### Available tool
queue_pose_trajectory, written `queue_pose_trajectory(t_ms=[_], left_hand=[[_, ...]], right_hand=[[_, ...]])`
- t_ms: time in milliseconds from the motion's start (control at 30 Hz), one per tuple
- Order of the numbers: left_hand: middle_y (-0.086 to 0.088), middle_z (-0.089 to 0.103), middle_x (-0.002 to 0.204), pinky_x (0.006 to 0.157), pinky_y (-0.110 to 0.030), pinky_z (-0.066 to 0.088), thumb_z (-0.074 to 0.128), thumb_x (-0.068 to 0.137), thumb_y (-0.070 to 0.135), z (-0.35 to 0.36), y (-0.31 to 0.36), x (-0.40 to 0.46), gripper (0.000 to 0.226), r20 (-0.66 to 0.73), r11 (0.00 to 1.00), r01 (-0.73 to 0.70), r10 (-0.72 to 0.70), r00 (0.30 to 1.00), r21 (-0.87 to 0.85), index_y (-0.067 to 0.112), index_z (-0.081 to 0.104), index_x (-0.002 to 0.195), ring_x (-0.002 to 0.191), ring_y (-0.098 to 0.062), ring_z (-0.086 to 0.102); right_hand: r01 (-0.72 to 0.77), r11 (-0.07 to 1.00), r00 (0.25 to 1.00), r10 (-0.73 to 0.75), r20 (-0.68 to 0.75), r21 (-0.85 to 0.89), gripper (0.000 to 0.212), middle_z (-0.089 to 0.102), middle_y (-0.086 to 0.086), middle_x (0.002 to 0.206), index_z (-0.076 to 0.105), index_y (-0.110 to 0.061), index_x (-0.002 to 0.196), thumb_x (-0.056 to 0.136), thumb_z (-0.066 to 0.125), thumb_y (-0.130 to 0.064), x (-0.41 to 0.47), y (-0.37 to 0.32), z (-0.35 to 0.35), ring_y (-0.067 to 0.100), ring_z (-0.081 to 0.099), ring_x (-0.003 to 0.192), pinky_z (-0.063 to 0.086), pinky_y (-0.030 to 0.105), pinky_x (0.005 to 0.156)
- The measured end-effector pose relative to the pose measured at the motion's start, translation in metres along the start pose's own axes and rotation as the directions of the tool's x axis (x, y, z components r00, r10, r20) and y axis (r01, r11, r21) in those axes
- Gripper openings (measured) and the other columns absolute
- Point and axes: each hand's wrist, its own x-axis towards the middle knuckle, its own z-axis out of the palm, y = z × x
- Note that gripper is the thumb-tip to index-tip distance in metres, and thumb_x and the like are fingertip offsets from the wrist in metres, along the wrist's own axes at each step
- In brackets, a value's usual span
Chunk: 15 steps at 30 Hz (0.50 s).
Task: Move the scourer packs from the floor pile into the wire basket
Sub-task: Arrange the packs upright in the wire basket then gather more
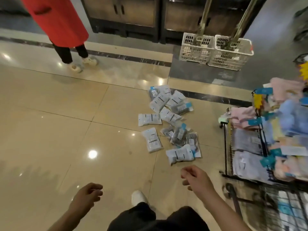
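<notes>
A pile of scourer packs [171, 120], white and clear plastic bags with blue tags, lies scattered on the shiny beige floor. The nearest pack [180, 154] lies just beyond my right hand [196, 178], which hovers above the floor with fingers loosely curled and holds nothing. My left hand [86, 195] hangs lower left, fingers loosely curled, also holding nothing. A black wire basket [283, 202] stands at the lower right, with packs showing through its mesh.
A wire display rack [228, 147] stacked with folded cloths stands to the right of the pile. Two white plastic crates [215, 50] sit by dark cabinets at the back. A person in a red coat [56, 20] stands at the far left. My white shoe [138, 196] is below.
</notes>
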Motion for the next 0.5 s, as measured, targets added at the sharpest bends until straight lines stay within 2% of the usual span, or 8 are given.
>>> queue_pose_trajectory(t_ms=[67,167,333,500], left_hand=[[-0.007,0.079,0.079,0.067,-0.034,0.044,0.069,0.093,0.003,-0.030,-0.011,0.019,0.011,-0.025,0.998,0.063,-0.064,0.998,-0.024,0.010,0.077,0.098,0.076,-0.028,0.070],[-0.006,0.079,0.073,0.068,-0.034,0.043,0.068,0.093,0.000,-0.053,-0.009,0.045,0.012,-0.029,0.995,0.102,-0.102,0.994,-0.024,0.008,0.077,0.096,0.073,-0.029,0.070],[-0.010,0.079,0.087,0.070,-0.034,0.045,0.066,0.095,0.004,-0.048,0.036,0.083,0.013,0.012,0.992,0.126,-0.125,0.992,-0.008,0.011,0.076,0.100,0.085,-0.031,0.073],[-0.008,0.078,0.102,0.075,-0.035,0.052,0.059,0.102,0.013,-0.017,0.109,0.121,0.014,0.119,0.996,0.080,-0.085,0.989,0.049,0.016,0.071,0.109,0.097,-0.027,0.073]], right_hand=[[0.012,1.000,0.999,-0.011,0.041,-0.011,0.004,0.078,-0.005,0.101,0.071,-0.028,0.100,0.101,0.067,-0.028,0.000,-0.026,0.030,0.015,0.076,0.082,0.055,0.030,0.077],[0.037,0.997,0.996,-0.031,0.083,-0.062,0.006,0.078,-0.009,0.099,0.072,-0.032,0.096,0.100,0.068,-0.029,0.008,-0.058,0.059,0.011,0.077,0.079,0.058,0.033,0.081],[0.062,0.989,0.992,-0.046,0.119,-0.133,0.005,0.076,-0.012,0.098,0.071,-0.036,0.099,0.099,0.069,-0.032,0.049,-0.085,0.077,0.010,0.076,0.081,0.059,0.029,0.081],[-0.022,0.988,0.993,0.040,0.114,-0.156,0.005,0.076,-0.013,0.099,0.071,-0.037,0.103,0.100,0.067,-0.035,0.115,-0.090,0.071,0.008,0.075,0.080,0.054,0.025,0.073]])
